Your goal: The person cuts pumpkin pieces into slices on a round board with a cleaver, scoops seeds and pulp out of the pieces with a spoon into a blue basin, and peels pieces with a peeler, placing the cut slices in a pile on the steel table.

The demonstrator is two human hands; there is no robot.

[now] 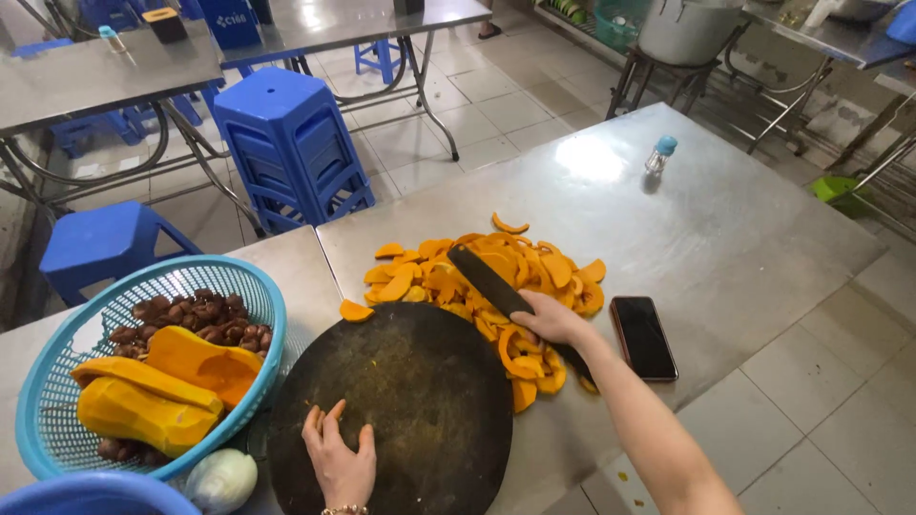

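Observation:
My right hand (pixel 553 319) grips the handle of a dark cleaver (pixel 487 279), whose blade lies across a heap of orange squash slices (pixel 487 272) on the steel table (pixel 725 229). My left hand (pixel 339 463) rests flat, fingers spread, on the near edge of a round dark cutting board (pixel 410 391). One loose squash slice (pixel 355 311) lies at the board's far rim.
A blue plastic basket (pixel 143 362) at left holds squash wedges and brown chestnut-like pieces. A pale onion (pixel 221 480) lies beside it. A black phone (pixel 642 336) sits right of my arm. A small bottle (pixel 658 155) stands farther back. Blue stacked stools (pixel 291 148) stand beyond the table.

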